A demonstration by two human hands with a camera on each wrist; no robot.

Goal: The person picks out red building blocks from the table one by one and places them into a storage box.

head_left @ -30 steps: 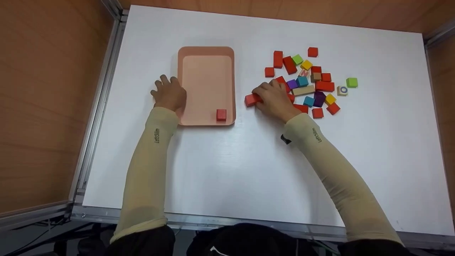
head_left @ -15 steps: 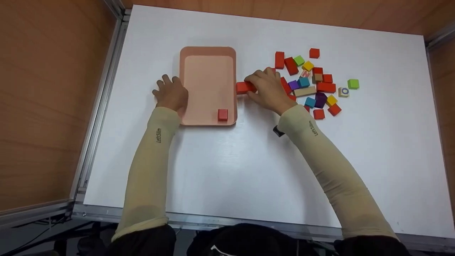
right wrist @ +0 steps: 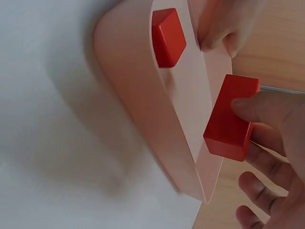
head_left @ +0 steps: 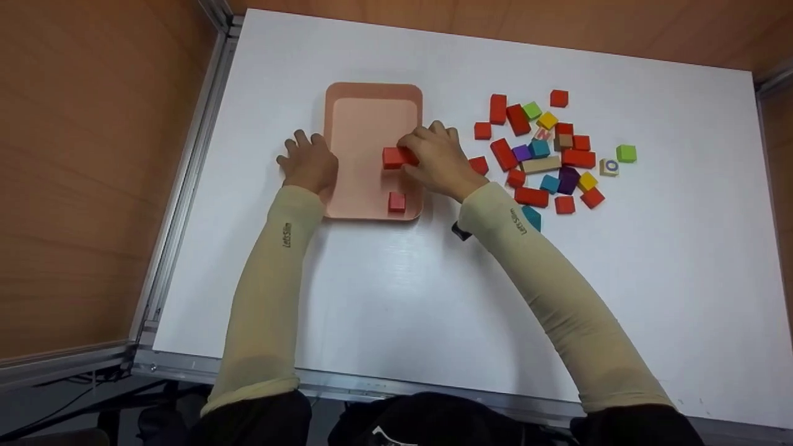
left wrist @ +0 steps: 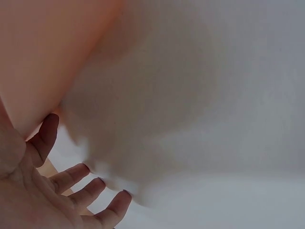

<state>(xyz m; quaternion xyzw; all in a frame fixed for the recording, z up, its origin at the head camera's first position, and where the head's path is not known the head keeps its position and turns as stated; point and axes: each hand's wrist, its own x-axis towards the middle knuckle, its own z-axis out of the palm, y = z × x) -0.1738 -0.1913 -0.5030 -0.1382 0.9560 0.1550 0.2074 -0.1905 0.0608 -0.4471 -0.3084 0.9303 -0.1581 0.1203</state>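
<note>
My right hand (head_left: 437, 158) pinches a red rectangular block (right wrist: 231, 117) between thumb and fingers, over the right side of the pink tray (head_left: 359, 136). A second red block (head_left: 397, 202) lies inside the tray at its near right corner; the right wrist view shows that red block (right wrist: 169, 38) behind the tray wall. At the tray's left wall rests my left hand (head_left: 308, 164), fingers spread and loosely bent. In the left wrist view the thumb of the left hand (left wrist: 52, 186) touches the outside of the tray (left wrist: 47, 52), and the other fingers hold nothing.
Right of the tray lies a loose group of blocks: several red ones (head_left: 531, 197), a long plain wooden one (head_left: 541, 165), a dark purple one (head_left: 569, 180), a green cube (head_left: 626, 153) and a letter cube (head_left: 609, 167). Wooden panels (head_left: 93, 173) border the white table (head_left: 384, 310).
My right hand has carried the red block leftward from beside the block group, across the tray's right rim, to above the tray. The left hand stays at the tray's left wall.
</note>
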